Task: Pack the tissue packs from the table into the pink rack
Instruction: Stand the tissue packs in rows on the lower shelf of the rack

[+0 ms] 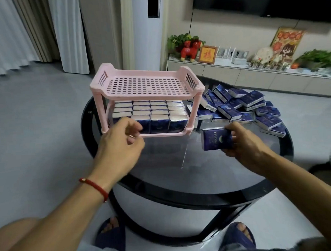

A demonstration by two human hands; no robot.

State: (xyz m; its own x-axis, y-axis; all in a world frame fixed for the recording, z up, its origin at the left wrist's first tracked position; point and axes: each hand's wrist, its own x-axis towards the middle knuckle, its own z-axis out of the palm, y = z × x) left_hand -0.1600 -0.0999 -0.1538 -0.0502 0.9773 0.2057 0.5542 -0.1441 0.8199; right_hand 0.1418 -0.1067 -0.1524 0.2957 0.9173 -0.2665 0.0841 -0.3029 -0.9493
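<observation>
— Count check: how many racks?
— One pink rack [146,84], two tiers. Sixteen tissue packs [159,123] visible in the lower tier, four rows of four.
— And loose?
— One held pack [216,139], plus a pile [254,107] too jumbled to count.

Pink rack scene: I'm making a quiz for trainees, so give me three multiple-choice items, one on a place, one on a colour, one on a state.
1. Where do the loose tissue packs lie?
A. on the table right of the pink rack
B. on the floor
C. on the rack's top shelf

2. What colour is the bracelet on the left wrist?
A. green
B. red
C. white

3. What is the right hand doing?
A. resting flat on the table
B. gripping the rack
C. holding one tissue pack

Answers: 1 A, the pile sits on the glass table beside the rack; 2 B, the band is red; 3 C, its fingers wrap a blue pack.
</observation>
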